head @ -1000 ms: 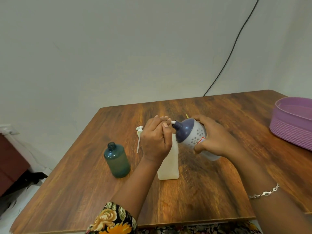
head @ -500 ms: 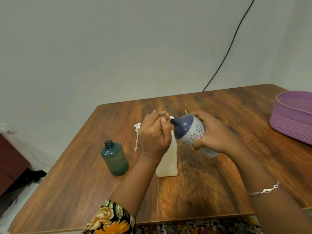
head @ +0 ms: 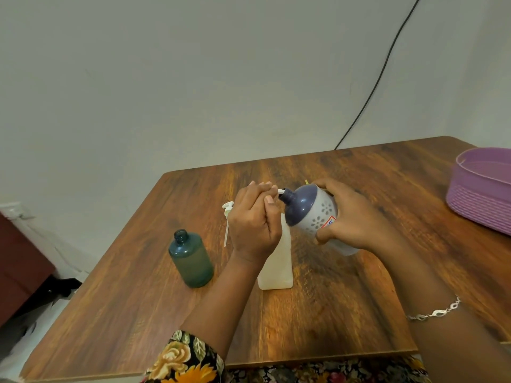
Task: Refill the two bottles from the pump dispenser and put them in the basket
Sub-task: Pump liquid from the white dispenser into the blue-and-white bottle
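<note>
My left hand [head: 254, 225] grips the pump head of the white pump dispenser [head: 276, 268], which stands mid-table. Its white nozzle [head: 280, 191] pokes out to the right, at the mouth of a navy-topped white bottle [head: 307, 208] with a flower pattern. My right hand [head: 354, 217] holds that bottle tilted above the table, neck towards the nozzle. A teal bottle [head: 190, 261] stands uncapped to the left of the dispenser. The purple basket [head: 481, 194] sits at the table's right edge.
A loose white pump cap with its tube [head: 227, 217] lies on the wooden table [head: 331, 313] behind my left hand. A black cable [head: 381, 78] runs down the wall to the table's back edge. Dark furniture stands on the floor at the left.
Both hands keep their hold, with the bottle's mouth staying at the nozzle. Only the view has shifted slightly.
</note>
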